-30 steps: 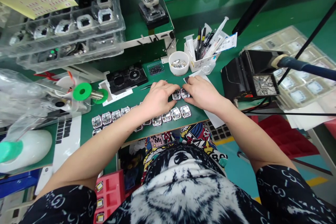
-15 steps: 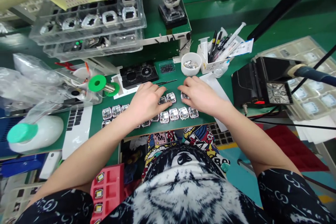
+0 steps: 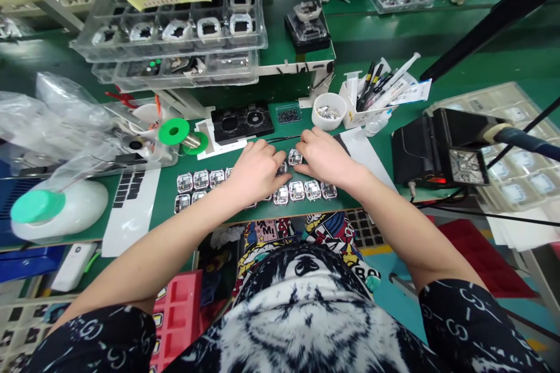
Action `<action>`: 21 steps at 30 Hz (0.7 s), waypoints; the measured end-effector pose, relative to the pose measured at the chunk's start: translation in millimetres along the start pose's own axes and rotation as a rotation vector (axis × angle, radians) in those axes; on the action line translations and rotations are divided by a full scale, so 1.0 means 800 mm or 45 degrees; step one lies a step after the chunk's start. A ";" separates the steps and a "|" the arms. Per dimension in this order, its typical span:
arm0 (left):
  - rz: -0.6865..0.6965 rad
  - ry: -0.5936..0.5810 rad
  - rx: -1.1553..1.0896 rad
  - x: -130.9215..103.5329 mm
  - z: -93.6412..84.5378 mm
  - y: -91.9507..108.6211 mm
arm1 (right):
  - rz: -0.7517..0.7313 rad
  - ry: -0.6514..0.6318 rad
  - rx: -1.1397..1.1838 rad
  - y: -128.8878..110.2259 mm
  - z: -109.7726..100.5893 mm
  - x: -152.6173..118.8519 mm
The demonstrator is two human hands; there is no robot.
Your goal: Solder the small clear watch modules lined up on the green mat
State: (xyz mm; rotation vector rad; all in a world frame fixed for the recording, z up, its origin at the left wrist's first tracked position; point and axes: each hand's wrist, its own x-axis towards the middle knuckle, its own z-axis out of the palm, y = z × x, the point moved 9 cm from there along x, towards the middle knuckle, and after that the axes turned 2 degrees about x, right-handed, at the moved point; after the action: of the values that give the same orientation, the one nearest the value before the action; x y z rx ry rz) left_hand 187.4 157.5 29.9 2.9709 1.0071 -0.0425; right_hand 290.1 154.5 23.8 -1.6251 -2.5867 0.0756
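Note:
Two rows of small square electronic modules with rounded silvery frames lie on the green bench [image 3: 306, 208]; one front-row module [image 3: 296, 190] shows plainly. My right hand [image 3: 324, 154] has its thumb and fingers closed on the right edge of a back-row module [image 3: 295, 157]. My left hand [image 3: 259, 170] curls over the back row just beside it, thumb and index finger around another module [image 3: 282, 168] that is mostly hidden. Behind my fingers lie dark tweezers [image 3: 284, 139]. The middle of both rows is hidden under my left hand and forearm.
Behind the hands are a black fixture [image 3: 241, 122], a white cup of small metal parts [image 3: 329, 111] and a box of pens and syringes [image 3: 371, 96]. A green solder spool [image 3: 174, 131] and a white bottle [image 3: 65, 210] stand left. A black soldering station [image 3: 420, 154] stands right.
My right hand has moved left along the back row with its module, closing the gap to my left hand. The module by my left fingers is now more covered. The view has shifted slightly.

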 end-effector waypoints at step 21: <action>0.113 0.056 -0.347 0.005 0.003 0.011 | 0.145 0.049 -0.041 0.017 0.001 0.008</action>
State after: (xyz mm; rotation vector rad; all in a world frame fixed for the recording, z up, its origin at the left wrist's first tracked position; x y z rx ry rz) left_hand 195.6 153.0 27.0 2.7726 0.8094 0.1495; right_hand 299.7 166.5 22.2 -1.7656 -2.4782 0.0102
